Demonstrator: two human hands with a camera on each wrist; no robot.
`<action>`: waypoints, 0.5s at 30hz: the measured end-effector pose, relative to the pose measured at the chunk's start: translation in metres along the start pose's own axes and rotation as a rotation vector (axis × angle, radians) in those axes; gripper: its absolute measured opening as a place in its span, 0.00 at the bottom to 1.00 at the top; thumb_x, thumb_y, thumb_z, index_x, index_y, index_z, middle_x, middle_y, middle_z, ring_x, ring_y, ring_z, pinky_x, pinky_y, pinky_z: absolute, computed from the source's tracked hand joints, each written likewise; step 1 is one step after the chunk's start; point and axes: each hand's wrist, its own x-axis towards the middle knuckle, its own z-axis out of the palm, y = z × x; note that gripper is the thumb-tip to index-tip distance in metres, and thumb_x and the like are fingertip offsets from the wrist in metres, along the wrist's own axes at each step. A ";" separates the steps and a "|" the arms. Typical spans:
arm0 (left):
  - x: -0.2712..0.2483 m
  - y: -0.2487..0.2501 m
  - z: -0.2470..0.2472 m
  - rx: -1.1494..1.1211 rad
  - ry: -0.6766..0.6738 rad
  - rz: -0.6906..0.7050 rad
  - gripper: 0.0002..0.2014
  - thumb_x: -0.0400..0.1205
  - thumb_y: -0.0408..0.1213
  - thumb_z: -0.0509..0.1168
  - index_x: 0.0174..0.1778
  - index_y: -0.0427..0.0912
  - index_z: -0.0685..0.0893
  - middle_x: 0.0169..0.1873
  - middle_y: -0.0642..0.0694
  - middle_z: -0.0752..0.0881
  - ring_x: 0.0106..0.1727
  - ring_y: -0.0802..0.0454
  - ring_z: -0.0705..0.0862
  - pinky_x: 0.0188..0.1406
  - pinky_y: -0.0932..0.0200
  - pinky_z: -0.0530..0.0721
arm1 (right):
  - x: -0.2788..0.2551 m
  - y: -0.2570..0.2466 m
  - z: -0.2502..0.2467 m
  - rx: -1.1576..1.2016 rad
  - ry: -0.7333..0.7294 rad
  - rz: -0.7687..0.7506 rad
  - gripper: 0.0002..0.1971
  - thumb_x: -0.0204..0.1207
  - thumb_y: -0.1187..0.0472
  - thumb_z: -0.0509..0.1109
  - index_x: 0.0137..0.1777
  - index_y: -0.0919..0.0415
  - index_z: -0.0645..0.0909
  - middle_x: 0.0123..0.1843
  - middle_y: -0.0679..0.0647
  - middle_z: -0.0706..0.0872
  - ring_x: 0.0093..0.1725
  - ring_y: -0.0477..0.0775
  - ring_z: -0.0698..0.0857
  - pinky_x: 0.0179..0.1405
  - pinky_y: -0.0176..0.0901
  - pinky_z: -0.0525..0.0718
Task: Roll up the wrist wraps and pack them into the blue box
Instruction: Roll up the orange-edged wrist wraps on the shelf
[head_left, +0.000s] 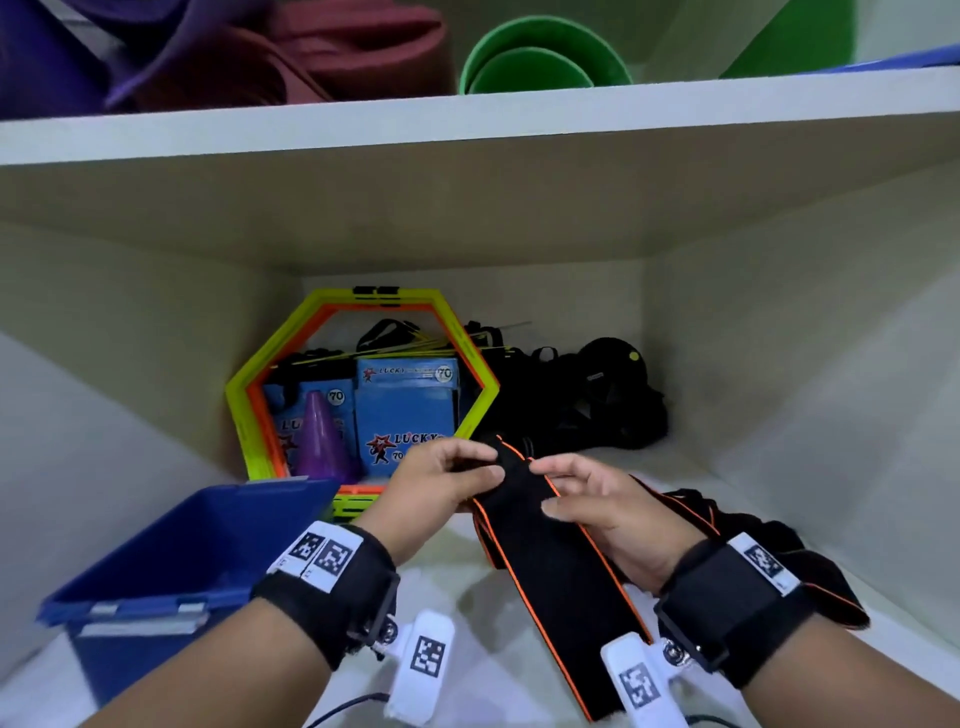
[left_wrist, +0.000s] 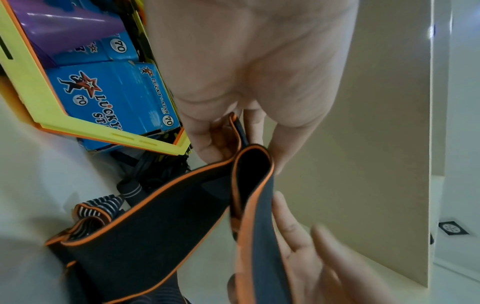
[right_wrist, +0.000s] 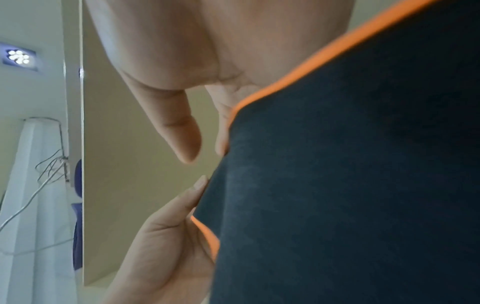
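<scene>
The left hand (head_left: 441, 478) pinches the folded top end of a black, orange-edged wrist wrap (head_left: 550, 566) between thumb and fingers. The right hand (head_left: 597, 509) is relaxed, fingers loosely spread beside the strip, fingertips touching it. The left wrist view alone shows the end doubled over into a loop (left_wrist: 253, 164). The wrap hangs down toward the person, above the shelf. More wraps (head_left: 737, 525) lie right; the blue box (head_left: 171, 561) stands open left. Behind are a yellow hexagon frame (head_left: 363, 306) and a purple cone (head_left: 322, 431).
</scene>
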 end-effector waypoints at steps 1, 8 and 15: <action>0.000 -0.002 0.000 0.018 0.013 0.007 0.10 0.77 0.25 0.75 0.51 0.40 0.89 0.46 0.38 0.91 0.46 0.48 0.90 0.49 0.51 0.89 | 0.001 0.000 0.002 -0.009 0.021 -0.002 0.24 0.67 0.66 0.77 0.65 0.64 0.80 0.54 0.66 0.90 0.52 0.62 0.88 0.53 0.52 0.85; -0.004 -0.012 0.001 0.108 0.012 0.035 0.09 0.79 0.26 0.73 0.54 0.38 0.89 0.48 0.37 0.91 0.44 0.48 0.90 0.44 0.54 0.89 | 0.009 0.008 0.011 -0.197 0.137 -0.046 0.09 0.73 0.78 0.75 0.46 0.65 0.86 0.37 0.63 0.87 0.37 0.54 0.87 0.42 0.42 0.86; -0.002 -0.017 -0.011 0.070 0.075 -0.046 0.12 0.88 0.38 0.63 0.44 0.44 0.90 0.37 0.44 0.89 0.40 0.48 0.88 0.46 0.44 0.90 | 0.007 -0.005 0.011 -0.170 0.122 -0.178 0.20 0.76 0.83 0.65 0.57 0.61 0.88 0.54 0.61 0.91 0.53 0.53 0.89 0.60 0.47 0.85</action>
